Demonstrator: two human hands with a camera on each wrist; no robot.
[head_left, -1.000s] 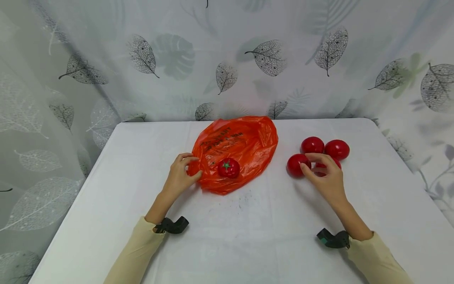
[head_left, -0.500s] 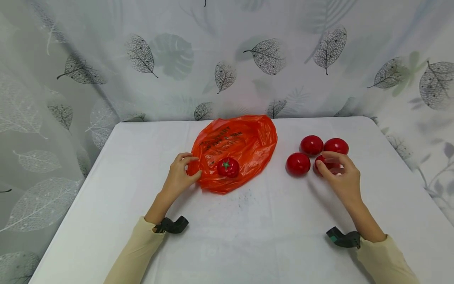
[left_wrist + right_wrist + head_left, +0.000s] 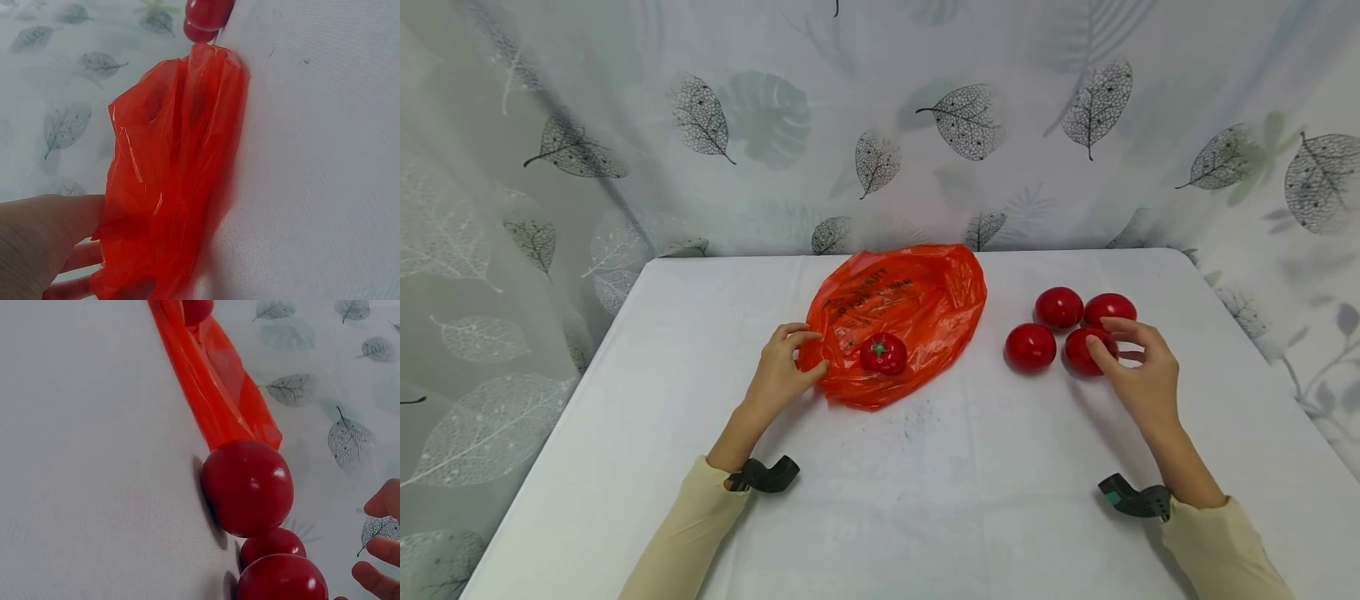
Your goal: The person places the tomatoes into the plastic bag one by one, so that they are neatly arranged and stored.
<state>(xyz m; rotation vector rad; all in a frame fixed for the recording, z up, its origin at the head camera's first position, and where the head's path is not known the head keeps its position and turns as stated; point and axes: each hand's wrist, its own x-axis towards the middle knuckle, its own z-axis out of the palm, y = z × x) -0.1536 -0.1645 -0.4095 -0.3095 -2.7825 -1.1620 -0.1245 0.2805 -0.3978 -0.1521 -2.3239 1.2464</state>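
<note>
My left hand (image 3: 781, 367) holds the left edge of a thin orange-red plastic bag (image 3: 925, 292) with its thumb and fingers. In the left wrist view the bag (image 3: 169, 137) stands up in loose folds from those fingers. One glossy red tomato (image 3: 884, 355) with a green star-shaped top sits in the front part of the bag. My right hand (image 3: 1138, 367) is over the front right tomato (image 3: 1078, 354) of a group, thumb and fingers spread. In the right wrist view its fingers (image 3: 378, 550) stand apart from the tomatoes.
The other tomatoes of the group lie close by: front left (image 3: 1030, 348), back left (image 3: 1058, 308) and back right (image 3: 1108, 305). All rest on a white-covered table (image 3: 880, 517). Behind it hangs a leaf-patterned curtain (image 3: 820, 192).
My right hand has moved right, from the front left tomato to the front right one, its fingers spread. The tomatoes have stayed in place. My left hand and the bag have not moved.
</note>
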